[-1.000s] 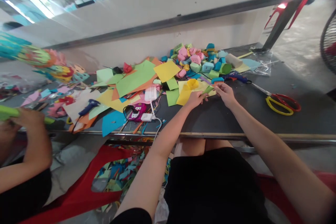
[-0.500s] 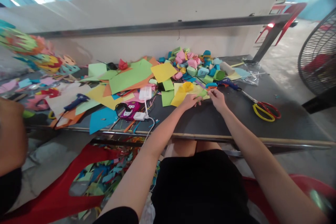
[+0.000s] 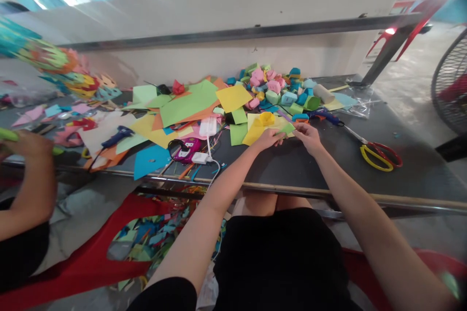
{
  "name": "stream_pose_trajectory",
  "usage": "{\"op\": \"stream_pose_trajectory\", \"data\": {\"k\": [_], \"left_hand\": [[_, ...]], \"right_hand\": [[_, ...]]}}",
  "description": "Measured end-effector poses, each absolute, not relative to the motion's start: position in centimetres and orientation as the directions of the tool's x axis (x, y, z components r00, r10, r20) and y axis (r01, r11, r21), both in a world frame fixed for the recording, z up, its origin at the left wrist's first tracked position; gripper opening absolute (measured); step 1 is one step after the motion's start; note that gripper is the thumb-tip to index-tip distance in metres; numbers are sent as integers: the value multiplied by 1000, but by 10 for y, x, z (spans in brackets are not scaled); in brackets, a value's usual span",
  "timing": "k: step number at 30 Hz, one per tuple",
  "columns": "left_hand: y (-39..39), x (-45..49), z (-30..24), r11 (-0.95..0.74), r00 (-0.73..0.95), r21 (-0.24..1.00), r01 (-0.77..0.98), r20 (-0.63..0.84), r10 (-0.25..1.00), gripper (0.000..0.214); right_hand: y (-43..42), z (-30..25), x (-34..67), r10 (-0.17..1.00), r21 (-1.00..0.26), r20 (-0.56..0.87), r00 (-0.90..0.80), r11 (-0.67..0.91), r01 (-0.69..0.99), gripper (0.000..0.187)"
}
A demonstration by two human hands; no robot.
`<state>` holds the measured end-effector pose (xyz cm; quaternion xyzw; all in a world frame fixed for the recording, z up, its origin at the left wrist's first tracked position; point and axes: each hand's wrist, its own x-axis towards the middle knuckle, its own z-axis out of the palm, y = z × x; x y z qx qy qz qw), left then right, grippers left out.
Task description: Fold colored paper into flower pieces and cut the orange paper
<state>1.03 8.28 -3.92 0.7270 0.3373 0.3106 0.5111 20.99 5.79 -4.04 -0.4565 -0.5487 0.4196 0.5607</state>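
Observation:
Between my hands is a small piece of light green paper (image 3: 287, 129), just above the table's dark top. My left hand (image 3: 270, 139) grips its left side, fingers closed. At its right edge, the fingers of my right hand (image 3: 306, 136) pinch the paper. Under and behind my left hand lie yellow paper pieces (image 3: 253, 133), with a curled yellow strip (image 3: 267, 118) on top. Past my right hand is a blue glue gun (image 3: 326, 116). Scissors (image 3: 381, 155) with one red and one yellow handle loop rest to the right.
Folded paper pieces (image 3: 272, 82) in several colours are heaped at the back. Coloured sheets (image 3: 189, 104), a purple power strip (image 3: 188, 149) with a white plug and another glue gun (image 3: 117, 137) lie leftward. A co-worker's arm (image 3: 34, 175) is at the far left; a fan (image 3: 452, 82) stands right.
The view has shifted slightly, so the table appears further right. My right hand has come to the green paper's edge. The co-worker's hand now shows, holding something green.

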Motion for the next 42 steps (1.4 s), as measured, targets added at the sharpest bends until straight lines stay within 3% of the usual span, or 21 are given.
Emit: {"op": "stream_pose_trajectory", "data": {"k": [6, 13, 19, 24, 27, 30, 42], "left_hand": [[82, 11, -37, -246, 579, 953, 180, 100, 809, 43], [77, 7, -28, -237, 647, 953, 191, 59, 760, 43], [80, 4, -34, -267, 683, 946, 183, 73, 727, 48], [84, 4, -41, -293, 662, 928, 231, 71, 746, 47], [83, 5, -41, -290, 658, 930, 225, 74, 749, 49], [84, 5, -40, -292, 667, 937, 192, 94, 739, 52], [82, 7, -39, -314, 632, 933, 176, 138, 763, 59]], "right_hand": [[61, -44, 214, 969, -967, 246, 15, 245, 64, 52], [61, -42, 217, 976, -979, 202, -82, 199, -39, 51], [58, -40, 216, 973, -979, 204, -110, 203, -17, 50], [48, -45, 210, 939, -912, 335, -83, 345, 221, 49], [43, -46, 208, 881, -819, 472, 39, 421, 390, 43], [41, -45, 207, 833, -759, 549, 69, 463, 458, 41], [44, -40, 208, 902, -756, 415, -117, 413, 508, 49]]}}
